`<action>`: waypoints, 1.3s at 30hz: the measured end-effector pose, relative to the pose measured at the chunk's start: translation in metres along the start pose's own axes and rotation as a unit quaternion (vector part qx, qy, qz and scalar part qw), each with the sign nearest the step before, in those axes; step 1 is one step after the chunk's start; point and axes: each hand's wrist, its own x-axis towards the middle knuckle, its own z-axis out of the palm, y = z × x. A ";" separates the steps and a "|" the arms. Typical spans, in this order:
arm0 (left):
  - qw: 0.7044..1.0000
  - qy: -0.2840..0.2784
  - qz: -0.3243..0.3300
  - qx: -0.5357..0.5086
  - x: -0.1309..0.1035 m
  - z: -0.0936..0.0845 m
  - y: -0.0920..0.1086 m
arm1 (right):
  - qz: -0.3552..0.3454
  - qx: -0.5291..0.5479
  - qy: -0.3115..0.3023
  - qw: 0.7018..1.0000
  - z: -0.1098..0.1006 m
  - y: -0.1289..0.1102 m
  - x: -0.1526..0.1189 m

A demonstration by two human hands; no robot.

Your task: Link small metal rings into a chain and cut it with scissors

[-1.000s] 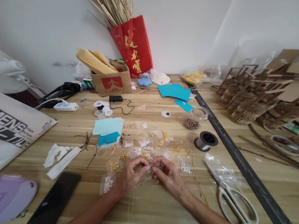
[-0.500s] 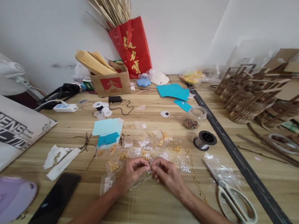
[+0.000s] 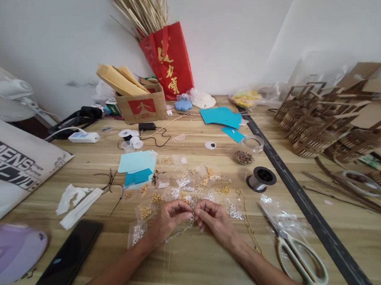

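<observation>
My left hand [image 3: 171, 218] and my right hand [image 3: 215, 221] meet fingertip to fingertip just above the table. A thin silver chain [image 3: 180, 233] hangs from my left fingertips and trails down to the left. My right thumb and index finger are pinched at the same spot, but what they grip is too small to make out. Little clear bags of gold findings [image 3: 144, 211] and silver rings [image 3: 138, 233] lie around my left hand. To the right of my right hand are a bag of larger silver rings [image 3: 235, 210] and a gold chain [image 3: 251, 230].
White-handled scissors [image 3: 301, 258] and a wire spool [image 3: 261, 179] lie at right, near a jar of beads [image 3: 244, 157]. A black phone [image 3: 68, 256] and purple visor [image 3: 4, 250] are at left. Brown woven baskets [image 3: 318, 124] crowd the far right.
Both hands have shifted very slightly to the right, fingertips still together. The silver chain hangs much as before.
</observation>
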 end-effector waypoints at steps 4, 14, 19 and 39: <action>1.000 -0.014 -0.004 -0.002 0.000 0.002 0.000 | -0.004 0.003 -0.011 1.000 0.000 -0.001 -0.001; 0.999 -0.046 -0.014 0.003 0.002 0.002 -0.002 | -0.011 -0.020 -0.012 1.000 0.000 -0.003 -0.001; 0.998 -0.060 -0.022 -0.015 0.003 0.001 0.002 | 0.001 -0.002 -0.004 1.000 -0.001 -0.003 0.000; 0.997 -0.056 -0.039 -0.019 0.002 0.001 0.006 | -0.030 -0.030 -0.012 0.999 -0.001 -0.003 -0.002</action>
